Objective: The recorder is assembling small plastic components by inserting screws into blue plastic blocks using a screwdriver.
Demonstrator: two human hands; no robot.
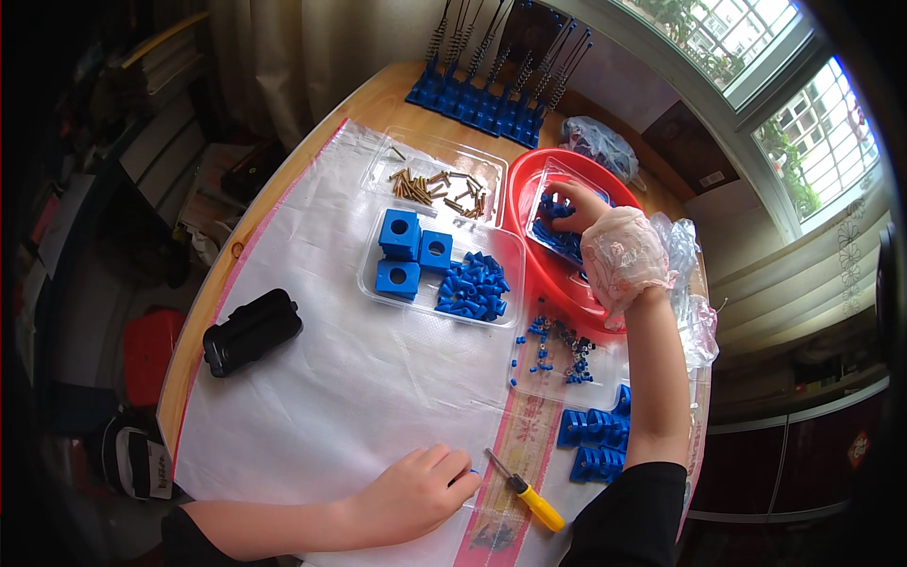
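My left hand (pixel 430 489) rests on the white table cover near the front, fingers curled, with a sliver of a small blue plastic piece (pixel 474 471) at its fingertips. A screwdriver (pixel 525 493) with a yellow handle lies just right of it. My right hand (pixel 580 206) reaches into a clear tray inside the red basin (pixel 521 189). Its fingers are bent in among blue plastic parts (pixel 554 236), and what they pinch is hidden. A frilled pink cuff (pixel 625 260) covers that wrist.
Left of the basin, one clear tray (pixel 373 288) holds blue blocks and small blue cones; another holds brass screws (pixel 413 187). Small blue-and-white pieces (pixel 557 350) and blue brackets (pixel 595 430) lie on the right. A black case (pixel 252 333) sits left; blue spring-topped assemblies (pixel 477 102) stand behind.
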